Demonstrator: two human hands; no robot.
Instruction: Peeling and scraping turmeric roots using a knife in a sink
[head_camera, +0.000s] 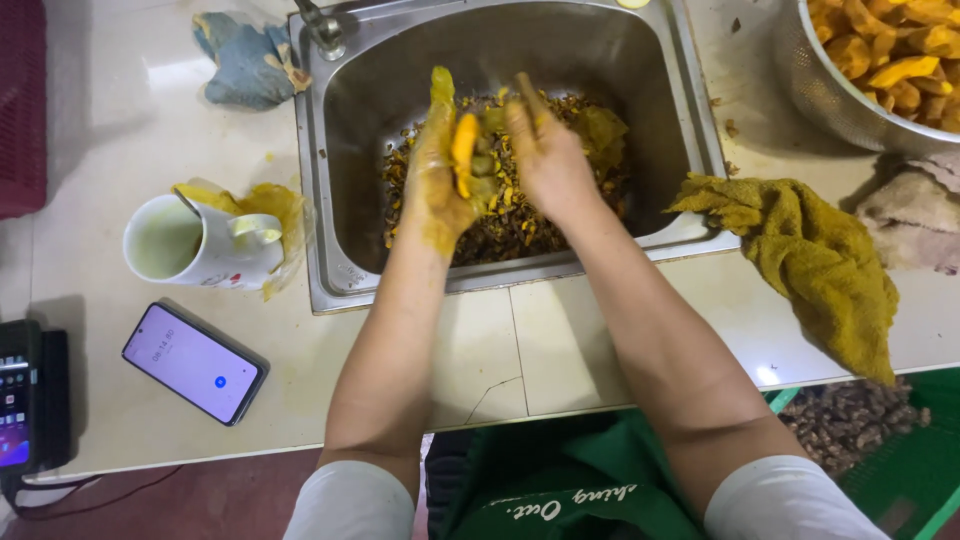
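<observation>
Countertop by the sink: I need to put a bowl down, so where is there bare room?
Bare pale tile lies in front of the steel sink, between the lit phone and the mustard-yellow cloth, though both forearms cross it. Another bare patch lies left of the blue rag. Right of the sink, the metal colander crowds it.

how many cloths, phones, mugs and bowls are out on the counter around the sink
cloths: 3, blue, mustard yellow, pale grey
phones: 2, one lit, one at the left edge
mugs: 1, white
bowls: 1, metal
total: 7
</observation>
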